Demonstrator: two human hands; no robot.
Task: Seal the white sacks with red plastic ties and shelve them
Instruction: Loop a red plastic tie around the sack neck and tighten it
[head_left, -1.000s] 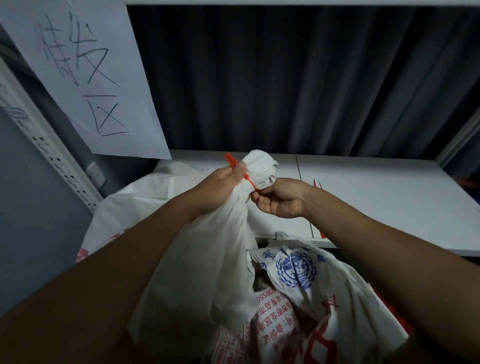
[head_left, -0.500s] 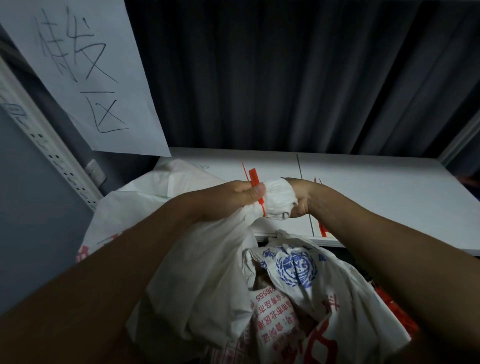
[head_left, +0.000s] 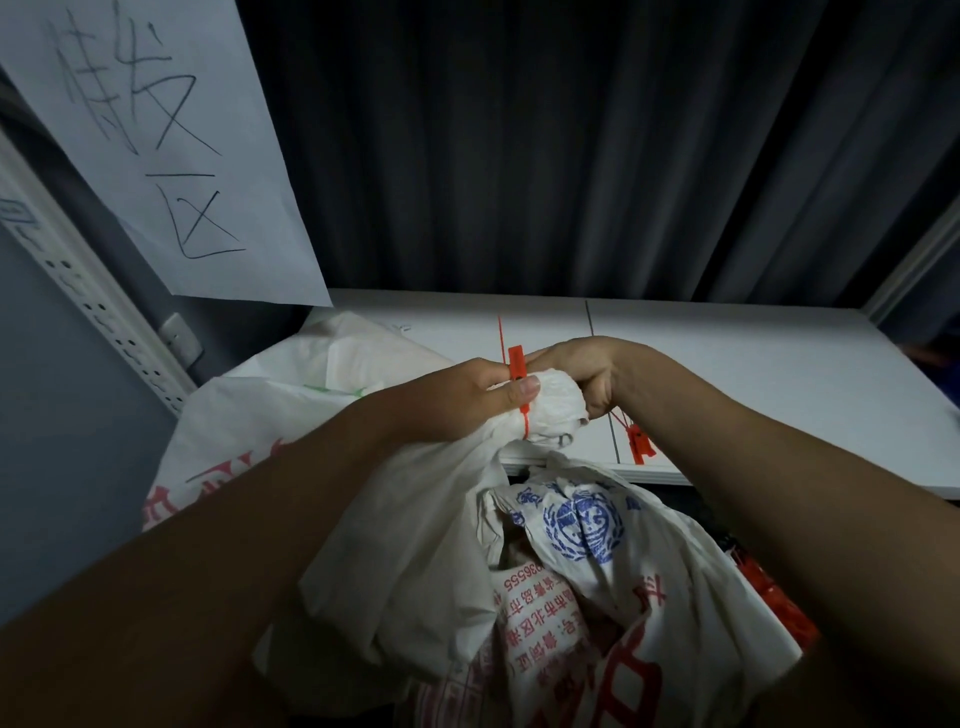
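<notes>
Left hand (head_left: 467, 395) grips the gathered neck of a white sack (head_left: 415, 519), thumb pressed on the red plastic tie (head_left: 517, 371) looped round that neck, its thin tail pointing upward. Right hand (head_left: 587, 374) is curled round the bunched sack top just beyond the tie. Both are held over the front edge of a white shelf (head_left: 753, 389), where another red tie (head_left: 638, 444) lies; a printed sack (head_left: 597, 571) sits below
</notes>
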